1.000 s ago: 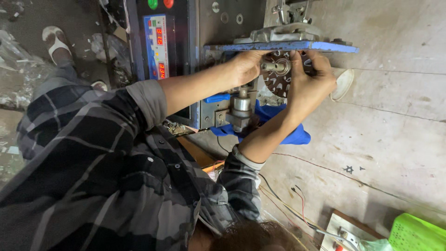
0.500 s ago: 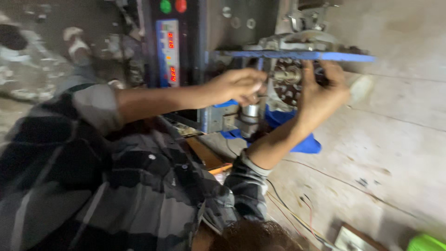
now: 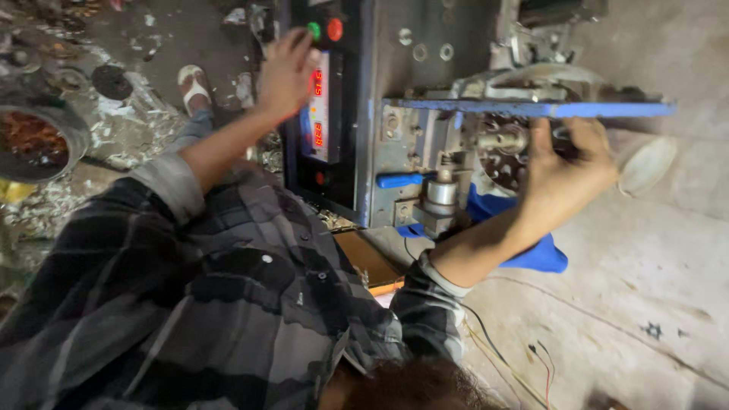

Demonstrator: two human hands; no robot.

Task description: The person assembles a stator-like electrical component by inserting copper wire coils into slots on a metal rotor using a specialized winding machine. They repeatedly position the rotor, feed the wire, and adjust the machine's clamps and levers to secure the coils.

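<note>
The grey machine (image 3: 425, 68) fills the upper middle of the view, its long body running from nine o'clock to three o'clock, with the black control panel (image 3: 323, 129) at its nine o'clock end and a blue plate (image 3: 531, 108) jutting toward three o'clock over the working end. The person in the plaid shirt (image 3: 190, 304) leans in from six o'clock, arms forked wide apart. The left hand (image 3: 287, 72) lies flat against the panel, fingers (image 3: 298, 47) loosely spread, tips just beside the green button (image 3: 314, 30), which sits at about one o'clock from them; the red button (image 3: 335, 29) is one step further toward three. The right hand (image 3: 566, 163) is well apart, under the blue plate, fingers curled around the dark round wound part (image 3: 503, 161) on the spindle, thumb up toward twelve; how tightly it grips I cannot tell. So the left hand is much the nearer to the buttons. A blue-handled lever (image 3: 401, 180) points toward nine between the arms, and thin wires (image 3: 524, 364) trail on the counter (image 3: 645, 288) at five o'clock
</note>
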